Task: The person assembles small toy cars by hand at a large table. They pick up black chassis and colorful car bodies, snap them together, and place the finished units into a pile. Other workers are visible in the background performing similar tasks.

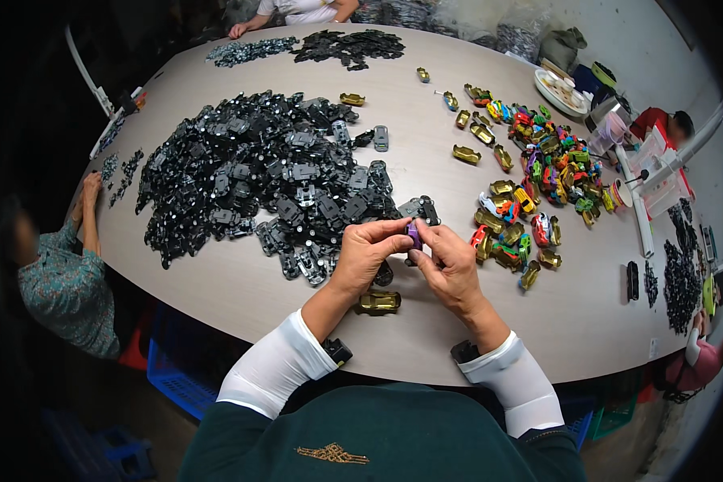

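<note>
Pinching from both sides, the left hand (367,251) and right hand (450,265) met over the table (241,297), fingers closed on 1 small purple part (414,234) held between their tips, just above the near edge of the black pile (265,181). Whether a second piece sat behind the purple part could not be told. Below the left hand, 1 gold car shell (378,302) lay on the table, close to the wrist. Both forearms wore white sleeves (277,365), each with a small black device at the wrist.

To the right of the hands, a heap of coloured and gold shells (538,173) spread toward the far right, with a few gold ones scattered apart from it. A white tube (641,221) lay beyond that heap, beside a red and white box (659,173) near the table's right edge; its print was too small to read. A round white plate (561,88) stood further back. At the far end lay a second black pile (349,46) next to a grey pile (249,51).

Another person's hand (91,193) rested at the left edge, by small grey bits.
</note>
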`<move>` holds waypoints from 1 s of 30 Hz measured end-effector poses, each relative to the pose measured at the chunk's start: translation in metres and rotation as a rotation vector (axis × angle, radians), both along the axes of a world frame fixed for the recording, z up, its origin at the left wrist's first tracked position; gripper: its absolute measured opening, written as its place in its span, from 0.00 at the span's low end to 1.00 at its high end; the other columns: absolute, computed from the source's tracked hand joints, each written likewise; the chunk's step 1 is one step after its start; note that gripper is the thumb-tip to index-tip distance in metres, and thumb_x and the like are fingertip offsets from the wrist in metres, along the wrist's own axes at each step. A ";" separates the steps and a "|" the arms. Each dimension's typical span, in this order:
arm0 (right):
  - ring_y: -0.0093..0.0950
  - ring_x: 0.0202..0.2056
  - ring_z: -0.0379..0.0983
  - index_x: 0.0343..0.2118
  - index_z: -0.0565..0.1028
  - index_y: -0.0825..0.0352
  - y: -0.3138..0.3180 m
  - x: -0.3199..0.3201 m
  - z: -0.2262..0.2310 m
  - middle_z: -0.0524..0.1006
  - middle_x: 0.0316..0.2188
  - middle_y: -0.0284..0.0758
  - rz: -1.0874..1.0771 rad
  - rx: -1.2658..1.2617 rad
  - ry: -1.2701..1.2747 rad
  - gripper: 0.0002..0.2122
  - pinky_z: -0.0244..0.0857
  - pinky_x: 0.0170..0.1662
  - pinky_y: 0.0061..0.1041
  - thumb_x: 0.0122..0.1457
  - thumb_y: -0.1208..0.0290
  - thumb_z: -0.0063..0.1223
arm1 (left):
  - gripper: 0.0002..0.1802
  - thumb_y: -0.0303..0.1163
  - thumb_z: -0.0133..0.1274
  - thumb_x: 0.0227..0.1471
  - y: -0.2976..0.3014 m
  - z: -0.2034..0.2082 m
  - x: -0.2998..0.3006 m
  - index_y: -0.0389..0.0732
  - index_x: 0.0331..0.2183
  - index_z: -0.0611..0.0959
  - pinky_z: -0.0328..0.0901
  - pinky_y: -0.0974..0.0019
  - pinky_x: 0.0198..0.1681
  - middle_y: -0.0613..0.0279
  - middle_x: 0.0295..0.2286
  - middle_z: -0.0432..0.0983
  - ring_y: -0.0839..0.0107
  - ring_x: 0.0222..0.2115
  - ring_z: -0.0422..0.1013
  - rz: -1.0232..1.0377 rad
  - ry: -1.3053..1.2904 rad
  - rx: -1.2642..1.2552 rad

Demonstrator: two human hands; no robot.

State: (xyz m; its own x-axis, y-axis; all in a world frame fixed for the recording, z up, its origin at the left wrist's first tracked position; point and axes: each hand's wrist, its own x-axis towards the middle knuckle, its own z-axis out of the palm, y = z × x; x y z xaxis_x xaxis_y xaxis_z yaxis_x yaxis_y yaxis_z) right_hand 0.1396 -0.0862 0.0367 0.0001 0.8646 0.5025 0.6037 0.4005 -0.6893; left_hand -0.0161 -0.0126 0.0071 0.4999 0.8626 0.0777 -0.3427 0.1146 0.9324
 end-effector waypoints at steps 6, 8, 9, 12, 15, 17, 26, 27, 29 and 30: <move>0.30 0.26 0.74 0.49 0.73 0.71 -0.001 -0.003 0.000 0.75 0.32 0.42 -0.017 -0.002 0.012 0.20 0.70 0.26 0.23 0.50 0.82 0.57 | 0.16 0.21 0.58 0.49 -0.002 0.005 -0.001 0.34 0.43 0.82 0.69 0.76 0.39 0.58 0.36 0.80 0.79 0.34 0.74 -0.004 0.109 0.102; 0.29 0.25 0.74 0.48 0.73 0.71 0.000 -0.003 -0.002 0.75 0.32 0.42 -0.032 -0.005 0.034 0.19 0.70 0.26 0.22 0.50 0.82 0.57 | 0.16 0.21 0.57 0.50 -0.004 0.004 0.000 0.34 0.44 0.81 0.68 0.76 0.40 0.58 0.36 0.80 0.79 0.34 0.74 0.002 0.158 0.159; 0.28 0.25 0.74 0.48 0.74 0.71 0.000 -0.002 -0.004 0.75 0.32 0.42 -0.052 -0.019 0.047 0.19 0.70 0.27 0.21 0.50 0.82 0.57 | 0.17 0.21 0.57 0.51 -0.005 0.003 0.001 0.34 0.45 0.81 0.68 0.76 0.40 0.58 0.36 0.80 0.80 0.35 0.73 0.006 0.183 0.187; 0.24 0.26 0.74 0.48 0.74 0.70 0.000 0.000 -0.007 0.76 0.33 0.40 -0.084 -0.093 0.131 0.20 0.70 0.29 0.18 0.50 0.83 0.58 | 0.20 0.21 0.55 0.52 -0.006 0.000 0.003 0.35 0.49 0.78 0.68 0.76 0.41 0.58 0.40 0.79 0.79 0.38 0.73 0.000 0.173 0.257; 0.19 0.28 0.73 0.48 0.75 0.69 0.002 0.003 -0.010 0.75 0.35 0.36 0.000 -0.170 0.372 0.19 0.69 0.29 0.16 0.51 0.82 0.58 | 0.21 0.22 0.54 0.53 -0.002 -0.002 0.006 0.35 0.51 0.75 0.69 0.74 0.40 0.59 0.44 0.76 0.77 0.40 0.72 -0.076 -0.046 0.009; 0.16 0.30 0.72 0.49 0.75 0.67 0.006 0.001 -0.017 0.75 0.36 0.33 0.127 -0.147 0.616 0.18 0.68 0.29 0.15 0.53 0.81 0.58 | 0.21 0.23 0.55 0.53 0.001 -0.004 0.000 0.35 0.50 0.75 0.69 0.74 0.39 0.59 0.44 0.76 0.76 0.41 0.72 -0.184 -0.102 -0.147; 0.16 0.22 0.63 0.42 0.72 0.72 0.011 0.021 -0.010 0.70 0.27 0.29 -0.067 -0.683 0.922 0.13 0.58 0.24 0.14 0.62 0.66 0.50 | 0.10 0.30 0.52 0.57 0.005 0.006 -0.004 0.38 0.42 0.77 0.64 0.81 0.26 0.63 0.30 0.78 0.84 0.23 0.68 -0.107 0.028 -0.217; 0.17 0.22 0.63 0.42 0.72 0.72 0.011 0.023 -0.012 0.70 0.26 0.28 -0.013 -0.684 1.008 0.13 0.59 0.24 0.15 0.63 0.66 0.48 | 0.10 0.33 0.51 0.58 0.003 0.009 -0.002 0.38 0.41 0.78 0.61 0.81 0.23 0.63 0.29 0.77 0.85 0.21 0.65 -0.105 0.048 -0.187; 0.20 0.23 0.66 0.44 0.71 0.70 0.012 0.028 -0.015 0.72 0.27 0.30 0.082 -0.696 1.082 0.11 0.63 0.22 0.17 0.64 0.70 0.42 | 0.10 0.32 0.51 0.58 0.002 0.007 -0.001 0.38 0.40 0.78 0.61 0.81 0.22 0.65 0.28 0.76 0.85 0.22 0.65 -0.141 0.040 -0.220; 0.20 0.23 0.67 0.44 0.71 0.70 0.010 0.028 -0.013 0.72 0.26 0.30 0.093 -0.713 1.045 0.11 0.63 0.22 0.18 0.64 0.70 0.42 | 0.10 0.32 0.51 0.58 0.001 0.007 0.000 0.38 0.40 0.78 0.60 0.81 0.22 0.65 0.28 0.76 0.85 0.22 0.65 -0.159 0.036 -0.237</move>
State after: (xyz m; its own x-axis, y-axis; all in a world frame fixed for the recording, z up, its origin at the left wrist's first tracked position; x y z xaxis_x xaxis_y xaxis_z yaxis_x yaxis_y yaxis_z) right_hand 0.1678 -0.0761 0.0233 0.0388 0.9605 -0.2757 -0.3668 -0.2429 -0.8980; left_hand -0.0166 -0.0113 0.0137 0.6292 0.7651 -0.1370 -0.2699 0.3804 0.8846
